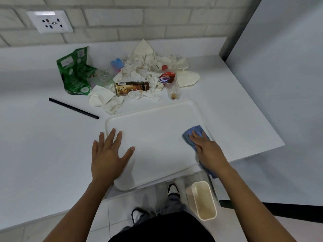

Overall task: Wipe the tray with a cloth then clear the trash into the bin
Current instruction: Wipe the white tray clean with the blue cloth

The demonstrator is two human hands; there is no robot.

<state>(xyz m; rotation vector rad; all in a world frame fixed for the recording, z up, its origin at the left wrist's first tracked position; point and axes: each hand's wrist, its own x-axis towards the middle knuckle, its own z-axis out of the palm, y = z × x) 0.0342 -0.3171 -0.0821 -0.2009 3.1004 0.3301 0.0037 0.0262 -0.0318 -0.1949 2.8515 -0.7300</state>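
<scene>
- Wiping is under way: the right hand (208,147) presses a blue cloth (194,132) flat-fingered onto the white plastic tray (153,130), lower centre on the white counter (43,137); the left hand (108,152), fingers spread, steadies the tray's left edge.
- Left: the trash pile (139,75), upper centre, is uncleared; one cream bin (203,199) stands at lower right.
- Count: one tray, one cloth, one black straw (73,108), one green bag (75,72), three bottles.

I see a white surface (43,137) running back to a pale brick wall (157,20), where a white power socket (50,21) sits at upper left. Below the surface's near edge, a tiled floor (111,215) shows.
</scene>
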